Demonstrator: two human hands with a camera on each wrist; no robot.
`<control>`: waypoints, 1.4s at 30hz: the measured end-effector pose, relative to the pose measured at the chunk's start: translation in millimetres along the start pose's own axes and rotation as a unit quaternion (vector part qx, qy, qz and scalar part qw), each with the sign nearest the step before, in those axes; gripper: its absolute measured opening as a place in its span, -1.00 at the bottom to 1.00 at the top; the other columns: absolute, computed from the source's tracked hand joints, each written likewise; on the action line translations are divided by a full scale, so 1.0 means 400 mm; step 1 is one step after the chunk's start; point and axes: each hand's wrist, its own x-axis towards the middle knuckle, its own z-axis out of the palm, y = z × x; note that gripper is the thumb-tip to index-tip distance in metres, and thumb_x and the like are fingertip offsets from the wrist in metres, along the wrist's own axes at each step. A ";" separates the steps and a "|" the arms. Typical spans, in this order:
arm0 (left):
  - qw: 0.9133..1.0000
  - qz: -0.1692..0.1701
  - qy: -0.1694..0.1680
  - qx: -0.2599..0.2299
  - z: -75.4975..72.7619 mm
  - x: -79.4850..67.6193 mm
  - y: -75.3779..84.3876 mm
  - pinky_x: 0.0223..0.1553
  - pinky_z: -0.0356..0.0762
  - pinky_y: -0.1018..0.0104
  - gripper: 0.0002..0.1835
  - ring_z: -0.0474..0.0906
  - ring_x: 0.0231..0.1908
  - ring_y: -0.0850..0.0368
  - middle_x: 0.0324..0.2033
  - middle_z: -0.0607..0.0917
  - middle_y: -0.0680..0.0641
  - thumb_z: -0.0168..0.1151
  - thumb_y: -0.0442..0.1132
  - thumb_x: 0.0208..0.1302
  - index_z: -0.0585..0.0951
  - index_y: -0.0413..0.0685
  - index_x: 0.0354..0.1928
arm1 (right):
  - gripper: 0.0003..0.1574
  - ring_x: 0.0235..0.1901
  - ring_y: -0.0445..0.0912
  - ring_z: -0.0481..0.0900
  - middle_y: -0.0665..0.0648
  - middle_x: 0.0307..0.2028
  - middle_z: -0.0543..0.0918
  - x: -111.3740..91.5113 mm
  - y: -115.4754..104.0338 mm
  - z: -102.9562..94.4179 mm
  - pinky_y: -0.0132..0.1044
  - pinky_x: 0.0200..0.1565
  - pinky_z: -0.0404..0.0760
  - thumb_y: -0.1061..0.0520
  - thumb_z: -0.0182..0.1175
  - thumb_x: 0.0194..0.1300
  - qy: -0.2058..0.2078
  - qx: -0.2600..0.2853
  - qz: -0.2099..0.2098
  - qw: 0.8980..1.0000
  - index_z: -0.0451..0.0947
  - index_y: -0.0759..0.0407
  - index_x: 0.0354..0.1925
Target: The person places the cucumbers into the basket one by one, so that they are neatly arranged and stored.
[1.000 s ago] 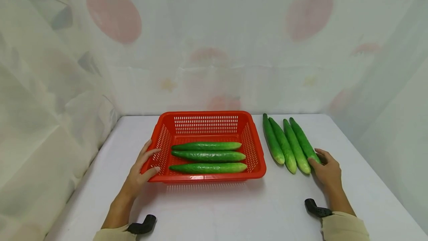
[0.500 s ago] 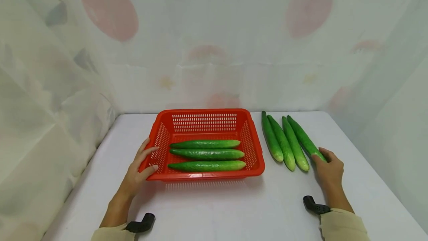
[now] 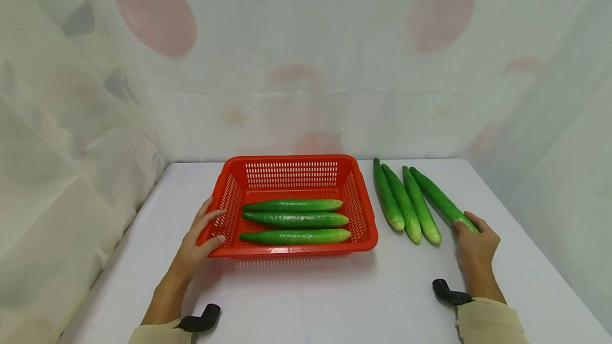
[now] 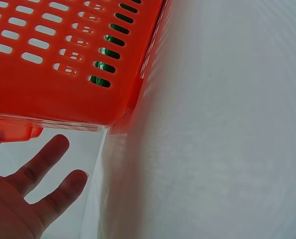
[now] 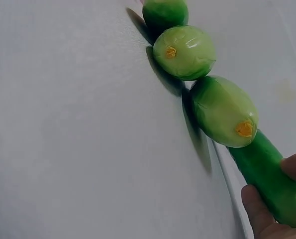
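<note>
Right hand [image 3: 478,244] pinches rightmost cucumber [image 3: 442,200]; near end swung right.

Glossy cucumbers [image 3: 295,220], smooth plastic basket [image 3: 291,251]

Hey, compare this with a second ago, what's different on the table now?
The right-hand grip has moved to the right, swinging the near end of the rightmost cucumber away from the neighbouring cucumber. Nothing was visibly let go. The left-hand grip stays at the left end of the red basket; the three cucumbers inside and the other loose ones look unmoved.
</note>
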 end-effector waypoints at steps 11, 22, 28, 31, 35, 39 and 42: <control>1.000 -0.004 -0.004 0.008 0.002 0.006 -0.016 0.12 0.09 0.49 -0.48 -0.07 0.38 -0.04 0.48 -0.03 0.04 0.11 -0.33 0.21 0.43 -0.18 0.25 | -0.45 0.21 -0.07 0.21 0.17 0.26 0.26 -0.008 -0.018 -0.018 -0.43 -0.03 0.46 0.25 0.22 0.31 0.029 0.159 0.029 0.986 0.48 0.12 0.26; 1.000 -0.006 -0.003 0.009 0.008 -0.002 -0.012 0.12 0.06 0.49 -0.49 -0.06 0.38 -0.04 0.48 -0.02 0.04 0.11 -0.34 0.21 0.43 -0.18 0.25 | -0.49 0.03 -0.12 0.38 0.05 0.10 0.32 -0.038 -0.087 -0.039 -0.41 -0.18 0.54 0.43 0.20 0.24 0.022 0.292 0.001 0.956 0.56 0.20 0.15; 1.000 -0.007 0.003 0.012 0.006 -0.003 -0.007 0.11 0.06 0.49 -0.49 -0.06 0.38 -0.04 0.48 -0.01 0.04 0.10 -0.36 0.20 0.44 -0.18 0.24 | -0.51 0.05 -0.07 0.40 0.12 0.12 0.34 -0.059 -0.129 -0.039 -0.38 -0.20 0.55 0.46 0.20 0.22 0.002 0.315 -0.038 0.948 0.57 0.26 0.13; 1.000 -0.007 0.003 0.013 0.006 0.000 -0.007 0.12 0.06 0.49 -0.49 -0.05 0.38 -0.03 0.48 -0.01 0.05 0.11 -0.35 0.20 0.44 -0.18 0.24 | -0.52 0.05 -0.05 0.40 0.13 0.10 0.34 -0.070 -0.150 -0.041 -0.37 -0.22 0.56 0.48 0.19 0.22 -0.010 0.319 -0.057 0.946 0.57 0.29 0.11; 1.000 -0.003 0.004 0.015 0.006 0.001 -0.007 0.12 0.05 0.49 -0.48 -0.06 0.38 -0.05 0.48 -0.01 0.04 0.11 -0.34 0.20 0.44 -0.17 0.25 | -0.52 0.04 -0.05 0.41 0.15 0.10 0.34 -0.087 -0.179 -0.042 -0.36 -0.21 0.55 0.48 0.18 0.23 -0.032 0.312 -0.075 0.947 0.56 0.31 0.12; 1.000 0.001 0.005 0.015 0.003 0.000 -0.009 0.11 0.07 0.49 -0.49 -0.05 0.38 -0.06 0.48 -0.01 0.04 0.11 -0.34 0.20 0.43 -0.18 0.25 | -0.52 0.04 -0.05 0.44 0.14 0.10 0.34 -0.100 -0.206 -0.037 -0.36 -0.19 0.54 0.44 0.20 0.24 -0.062 0.293 -0.089 0.950 0.53 0.32 0.15; 1.000 0.001 0.004 0.018 0.000 -0.001 -0.011 0.11 0.09 0.49 -0.48 -0.04 0.37 -0.06 0.48 -0.02 0.04 0.11 -0.33 0.21 0.43 -0.18 0.26 | -0.50 0.03 -0.05 0.46 0.16 0.09 0.34 -0.108 -0.221 -0.033 -0.34 -0.17 0.53 0.41 0.24 0.22 -0.090 0.294 -0.108 0.945 0.52 0.35 0.15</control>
